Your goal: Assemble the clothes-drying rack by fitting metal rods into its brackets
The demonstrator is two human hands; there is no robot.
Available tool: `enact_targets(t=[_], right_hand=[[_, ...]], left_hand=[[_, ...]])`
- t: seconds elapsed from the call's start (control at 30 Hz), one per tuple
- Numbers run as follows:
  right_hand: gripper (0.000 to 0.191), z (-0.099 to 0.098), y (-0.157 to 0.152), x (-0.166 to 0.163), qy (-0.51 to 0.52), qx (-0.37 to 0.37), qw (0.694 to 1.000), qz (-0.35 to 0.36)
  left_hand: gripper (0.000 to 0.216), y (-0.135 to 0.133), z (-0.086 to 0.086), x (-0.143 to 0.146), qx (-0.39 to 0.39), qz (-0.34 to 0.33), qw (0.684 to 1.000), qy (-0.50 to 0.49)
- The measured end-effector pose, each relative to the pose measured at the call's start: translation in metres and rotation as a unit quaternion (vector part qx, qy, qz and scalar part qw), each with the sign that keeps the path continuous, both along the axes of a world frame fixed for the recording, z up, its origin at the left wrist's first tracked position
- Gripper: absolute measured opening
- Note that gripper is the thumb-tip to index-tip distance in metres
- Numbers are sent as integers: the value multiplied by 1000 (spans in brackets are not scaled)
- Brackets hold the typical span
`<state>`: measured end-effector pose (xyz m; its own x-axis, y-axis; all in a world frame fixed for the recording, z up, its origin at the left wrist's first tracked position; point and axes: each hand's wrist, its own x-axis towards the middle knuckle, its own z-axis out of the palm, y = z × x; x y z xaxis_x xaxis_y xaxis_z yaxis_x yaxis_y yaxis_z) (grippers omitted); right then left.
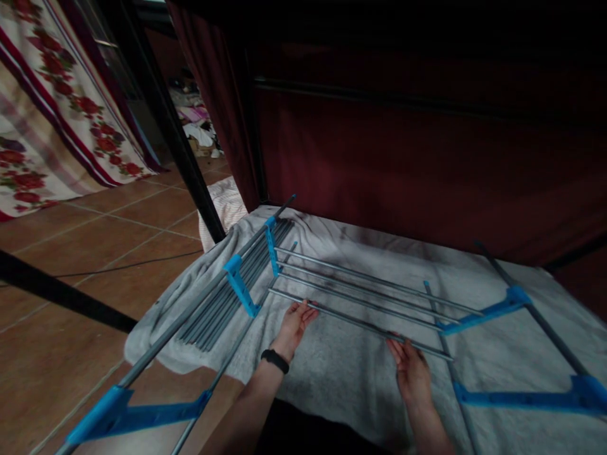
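A metal drying rack with grey rods (360, 284) and blue plastic connectors (241, 284) lies partly taken apart on a pale grey blanket (332, 366). My left hand (294, 323), with a black band at the wrist, has its fingers under the left end of the nearest grey rod (353, 320). My right hand (411, 370) grips the same rod further right, fingers curled at it. A bundle of loose grey rods (222, 316) lies to the left of my left hand.
Long blue-jointed frame tubes (142, 414) run along the left and another frame piece (526, 398) on the right. Dark red curtain (427, 164) hangs behind. Tiled floor (85, 246), a black pole (165, 120) and flowered cloth (52, 107) are on the left.
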<state>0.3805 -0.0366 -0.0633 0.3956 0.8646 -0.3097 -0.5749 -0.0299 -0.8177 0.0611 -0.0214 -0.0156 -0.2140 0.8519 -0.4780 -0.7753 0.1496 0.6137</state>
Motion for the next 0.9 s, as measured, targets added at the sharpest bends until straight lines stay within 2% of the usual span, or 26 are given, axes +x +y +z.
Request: enact_targets(t=[0.13,0.43,0.67,0.9], right_hand=[[24,2,1,-3,24,12,1000,-6],[22,29,3,-20,82,29,996,-31],[25,24,12,-13,101,40,993,-43],[33,18,17,-15,114,40,991,-57]], left_hand=[[18,0,1,0,-5,1,1000,16],[22,5,4,-8,-23,-25,998,59],[27,6,5,-11,-29,-51,994,93],[28,10,12,-5,-63,2,995,83]])
